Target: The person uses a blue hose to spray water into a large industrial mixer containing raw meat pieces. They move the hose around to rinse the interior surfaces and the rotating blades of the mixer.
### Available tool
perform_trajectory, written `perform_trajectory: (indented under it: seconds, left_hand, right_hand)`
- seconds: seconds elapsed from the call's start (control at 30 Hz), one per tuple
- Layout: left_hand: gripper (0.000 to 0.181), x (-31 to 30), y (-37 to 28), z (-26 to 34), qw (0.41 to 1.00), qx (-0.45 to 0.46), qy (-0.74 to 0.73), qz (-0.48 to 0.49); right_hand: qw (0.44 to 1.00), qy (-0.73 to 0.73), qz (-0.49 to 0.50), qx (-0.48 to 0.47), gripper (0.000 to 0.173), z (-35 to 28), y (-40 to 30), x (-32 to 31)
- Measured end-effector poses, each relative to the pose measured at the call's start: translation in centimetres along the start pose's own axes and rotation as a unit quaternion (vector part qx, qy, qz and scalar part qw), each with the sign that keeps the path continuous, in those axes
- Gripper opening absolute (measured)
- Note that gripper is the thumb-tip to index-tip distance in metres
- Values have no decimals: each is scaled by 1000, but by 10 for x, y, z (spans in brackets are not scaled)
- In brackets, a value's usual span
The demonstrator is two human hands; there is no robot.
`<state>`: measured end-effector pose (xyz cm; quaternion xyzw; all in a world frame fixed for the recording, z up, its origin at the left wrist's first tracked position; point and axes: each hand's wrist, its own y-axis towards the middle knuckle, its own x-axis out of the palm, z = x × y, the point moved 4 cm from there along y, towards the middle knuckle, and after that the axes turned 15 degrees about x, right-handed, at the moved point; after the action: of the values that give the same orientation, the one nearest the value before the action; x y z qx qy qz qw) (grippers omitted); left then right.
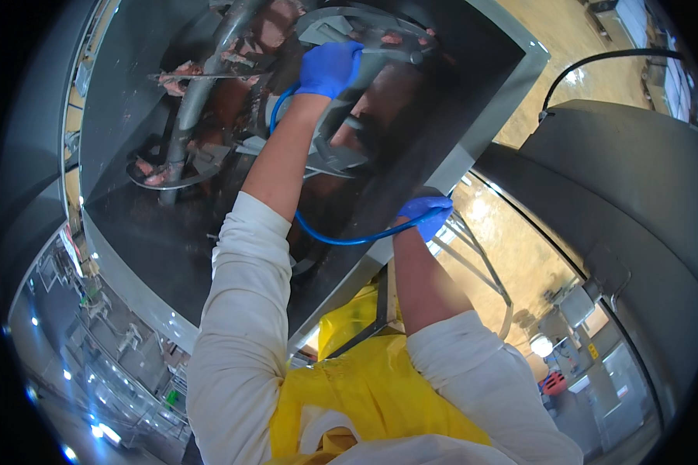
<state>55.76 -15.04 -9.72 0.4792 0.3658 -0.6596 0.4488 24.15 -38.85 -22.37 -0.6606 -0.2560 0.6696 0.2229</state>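
Observation:
Inside a large metal mixer tub (151, 256), my left hand (330, 70) in a blue glove is closed around a blue hose, whose end is hidden by the fist. From the left wrist the blue hose (349, 239) loops down behind my forearm and across to the right. My right hand (427, 215), also gloved in blue, grips the hose at the tub's near right rim. A mixing shaft with metal paddles (334, 157) runs through the tub. Pink meat scraps (180, 78) cling to the paddles, and a metal bar (392, 55) lies just right of my left fist.
To the right stands a big grey machine housing (616, 157) with a black cable (611, 55) arching above it. Metal rails (483, 256) rise beside the tub over a wet yellowish floor (535, 232). A yellow apron (360, 389) covers my front.

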Motion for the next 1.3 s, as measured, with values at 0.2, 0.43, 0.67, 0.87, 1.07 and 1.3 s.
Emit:
perform_trajectory:
  seconds: [0.2,0.43,0.67,0.87,1.07,1.3]
  left_hand:
    - [33,-5,-81,-63,992,-100,50,-59]
    - [34,-66,-298,-100,951,-263,9,-164]
    - [33,-127,-485,-47,884,-438,8,-165]
    - [30,-154,-636,1,809,-582,23,-75]
    - [30,-146,-711,46,799,-597,-61,-37]
    - [26,-142,-637,85,869,-448,-210,-13]
  right_hand:
    - [549,-760,207,-280,46,-33,-33,-16]
    - [678,-648,197,-286,43,-50,-41,-25]
    - [527,-749,190,-352,42,-62,-55,-27]
    - [525,-748,216,-345,41,-66,-14,-20]
    - [833,-41,219,-506,41,-57,32,-72]
    - [740,100,-111,-656,34,-67,-7,-126]
